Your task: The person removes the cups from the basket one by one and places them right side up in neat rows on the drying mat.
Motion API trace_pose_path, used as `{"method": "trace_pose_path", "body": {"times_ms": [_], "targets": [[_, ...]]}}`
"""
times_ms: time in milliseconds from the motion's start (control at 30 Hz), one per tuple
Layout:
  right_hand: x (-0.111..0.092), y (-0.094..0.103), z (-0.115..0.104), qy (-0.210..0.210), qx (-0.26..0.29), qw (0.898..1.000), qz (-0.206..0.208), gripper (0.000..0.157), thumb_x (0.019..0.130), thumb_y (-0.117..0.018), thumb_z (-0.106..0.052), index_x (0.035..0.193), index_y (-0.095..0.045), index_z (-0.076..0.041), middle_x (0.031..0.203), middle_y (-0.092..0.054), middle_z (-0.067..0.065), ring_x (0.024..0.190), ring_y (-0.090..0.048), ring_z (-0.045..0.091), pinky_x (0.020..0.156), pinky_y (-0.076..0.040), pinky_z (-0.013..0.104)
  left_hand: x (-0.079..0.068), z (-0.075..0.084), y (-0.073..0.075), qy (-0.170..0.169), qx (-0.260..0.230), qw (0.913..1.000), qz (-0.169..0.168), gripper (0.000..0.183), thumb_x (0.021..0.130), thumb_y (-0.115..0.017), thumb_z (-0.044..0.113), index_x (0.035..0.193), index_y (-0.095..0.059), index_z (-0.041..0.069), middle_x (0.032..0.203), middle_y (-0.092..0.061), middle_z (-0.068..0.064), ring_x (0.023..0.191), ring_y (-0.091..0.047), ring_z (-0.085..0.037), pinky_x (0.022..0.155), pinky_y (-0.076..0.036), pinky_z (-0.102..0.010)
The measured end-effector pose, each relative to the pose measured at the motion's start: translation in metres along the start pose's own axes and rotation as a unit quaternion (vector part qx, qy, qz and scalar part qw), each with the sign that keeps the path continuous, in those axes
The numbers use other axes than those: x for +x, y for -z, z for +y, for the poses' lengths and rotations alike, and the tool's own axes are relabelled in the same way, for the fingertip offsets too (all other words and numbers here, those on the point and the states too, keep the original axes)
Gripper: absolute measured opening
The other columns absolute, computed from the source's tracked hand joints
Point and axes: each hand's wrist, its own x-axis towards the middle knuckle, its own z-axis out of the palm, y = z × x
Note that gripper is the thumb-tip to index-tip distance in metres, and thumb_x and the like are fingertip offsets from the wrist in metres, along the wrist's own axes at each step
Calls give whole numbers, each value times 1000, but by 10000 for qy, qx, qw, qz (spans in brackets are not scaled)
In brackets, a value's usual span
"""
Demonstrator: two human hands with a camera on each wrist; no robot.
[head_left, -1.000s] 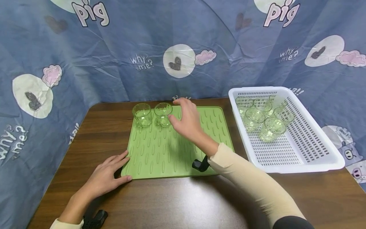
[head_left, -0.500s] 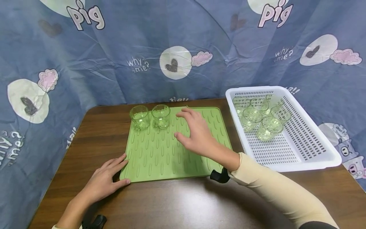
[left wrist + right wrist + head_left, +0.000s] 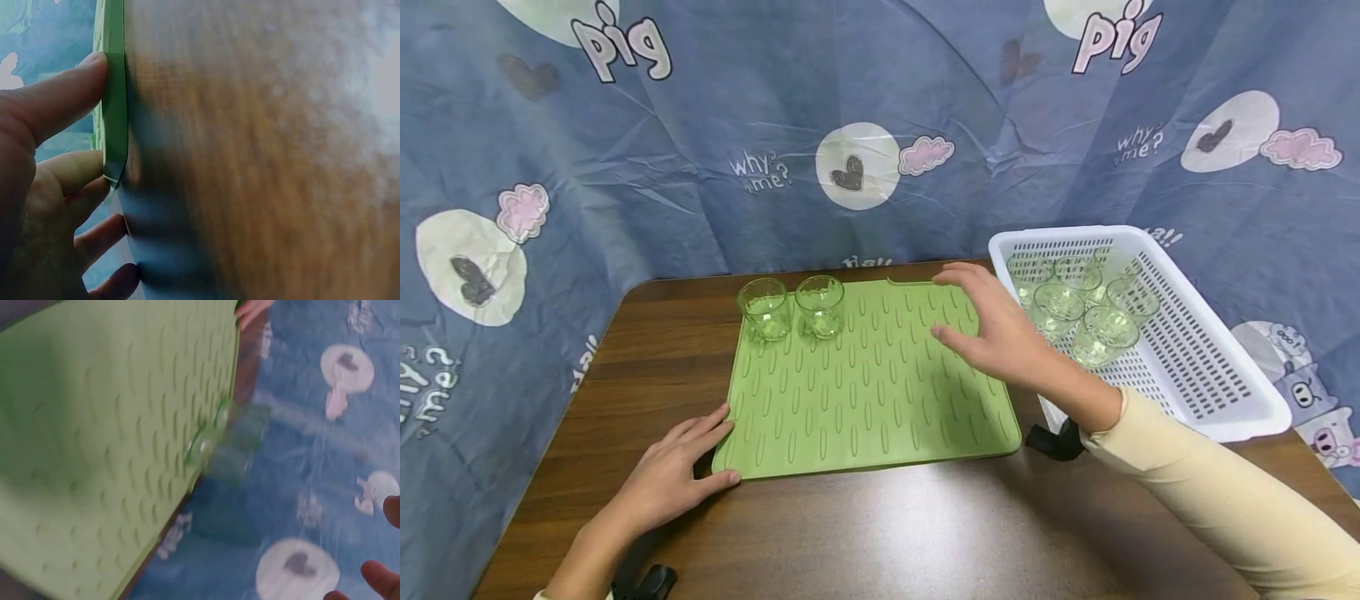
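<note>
Two clear glasses, the left one (image 3: 766, 311) and the right one (image 3: 821, 308), stand side by side at the back left of a green ridged mat (image 3: 865, 392). My left hand (image 3: 673, 471) rests at the mat's front left corner, its thumb and fingertips touching the edge; the left wrist view shows the thumb (image 3: 75, 87) against the green rim. Over the mat's right part hangs my right hand (image 3: 1000, 329), fingers spread and holding nothing. In the right wrist view only some of its fingertips (image 3: 378, 578) show, and the two glasses are blurred.
A white perforated basket (image 3: 1195, 417) stands on the right of the brown wooden table (image 3: 880, 533), with several clear glasses (image 3: 1105, 333) grouped in its left part. A blue printed curtain (image 3: 700, 100) hangs close behind the table.
My right hand has drawn back from beside the right glass and moved rightward across the mat toward the basket. My left hand stays at the mat's corner. The head view has shifted slightly.
</note>
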Motion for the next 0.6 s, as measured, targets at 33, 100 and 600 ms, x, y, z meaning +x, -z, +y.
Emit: {"method": "trace_pose_path", "body": {"times_ms": [33, 100, 600], "targets": [[-2, 5, 4, -16, 3, 10000, 43, 57, 86, -71, -14, 138, -51, -1, 150, -45, 19, 141, -41, 35, 117, -32, 53, 0, 0, 0, -5, -4, 10000, -9, 76, 86, -71, 53, 144, -53, 9, 159, -39, -10, 136, -41, -47, 95, -36, -73], [-6, 15, 14, -79, -30, 9999, 117, 57, 86, -71, -12, 138, -51, -1, 149, -46, 20, 140, -42, 36, 113, -35, 55, 0, -1, -1, -11, 2, 10000, -5, 76, 86, -71, 54, 144, -53, 8, 159, -39, -10, 136, -41, -47, 95, -36, -73], [-29, 82, 66, -395, -428, 9958, 703, 58, 86, -72, -7, 139, -50, 2, 141, -51, 23, 126, -50, 38, 94, -50, 48, 1, -2, -1, -65, 2, 9999, 85, 77, 84, -72, 55, 143, -55, 8, 158, -41, -9, 135, -43, -43, 92, -38, -72]]}}
